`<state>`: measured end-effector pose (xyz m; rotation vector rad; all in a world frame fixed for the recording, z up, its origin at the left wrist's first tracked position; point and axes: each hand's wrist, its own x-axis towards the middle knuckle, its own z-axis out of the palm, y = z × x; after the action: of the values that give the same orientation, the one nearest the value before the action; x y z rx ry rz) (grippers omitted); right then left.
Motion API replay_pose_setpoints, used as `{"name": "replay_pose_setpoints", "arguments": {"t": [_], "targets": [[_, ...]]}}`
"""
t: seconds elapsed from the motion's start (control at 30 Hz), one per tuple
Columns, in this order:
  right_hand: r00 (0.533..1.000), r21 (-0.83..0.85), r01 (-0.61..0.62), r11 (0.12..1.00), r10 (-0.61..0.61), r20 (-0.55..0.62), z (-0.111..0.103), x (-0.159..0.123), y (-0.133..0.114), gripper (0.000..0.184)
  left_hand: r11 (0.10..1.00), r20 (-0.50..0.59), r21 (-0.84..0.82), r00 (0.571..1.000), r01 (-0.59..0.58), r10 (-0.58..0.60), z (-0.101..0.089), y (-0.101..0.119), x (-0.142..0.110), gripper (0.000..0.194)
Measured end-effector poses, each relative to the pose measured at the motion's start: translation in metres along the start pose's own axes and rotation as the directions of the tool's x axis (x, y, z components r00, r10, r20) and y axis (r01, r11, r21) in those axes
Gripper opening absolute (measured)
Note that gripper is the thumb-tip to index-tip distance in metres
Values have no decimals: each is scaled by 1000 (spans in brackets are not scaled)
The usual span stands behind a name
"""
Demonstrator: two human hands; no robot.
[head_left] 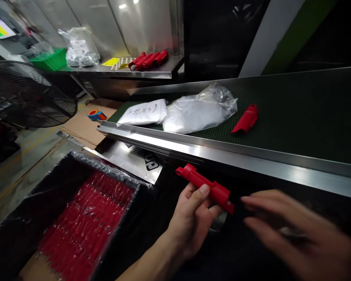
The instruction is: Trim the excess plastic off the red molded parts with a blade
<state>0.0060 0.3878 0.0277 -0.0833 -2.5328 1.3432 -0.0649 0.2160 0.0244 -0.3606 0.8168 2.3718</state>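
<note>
My left hand [193,218] is closed on a long red plastic part [206,186], thumb on top, holding it below the steel edge of the conveyor [222,154]. My right hand [292,230] is blurred by motion just right of the part, fingers stretched out and apart, holding nothing. A second red plastic part [246,119] lies on the dark green belt [304,117] above.
A black bin [26,218] lined with clear film holds several red parts [84,222] at lower left. Two white plastic bags [193,109] lie on the belt. A steel table [152,72] behind carries red parts, a bag and a green tray. A fan [26,95] stands at left.
</note>
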Motion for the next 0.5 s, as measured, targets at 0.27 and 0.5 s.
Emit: {"name": "replay_pose_setpoints", "arguments": {"t": [0.27, 0.5], "targets": [[994, 63, -10, 998, 17, -107, 19, -7, 6, 8, 775, 64, 608, 961, 175, -268, -8, 3, -21, 38], [985, 164, -156, 974, 140, 105, 5, 12, -3, 21, 74, 408, 907, 908, -416, 99, -14, 38, -34, 52]]}}
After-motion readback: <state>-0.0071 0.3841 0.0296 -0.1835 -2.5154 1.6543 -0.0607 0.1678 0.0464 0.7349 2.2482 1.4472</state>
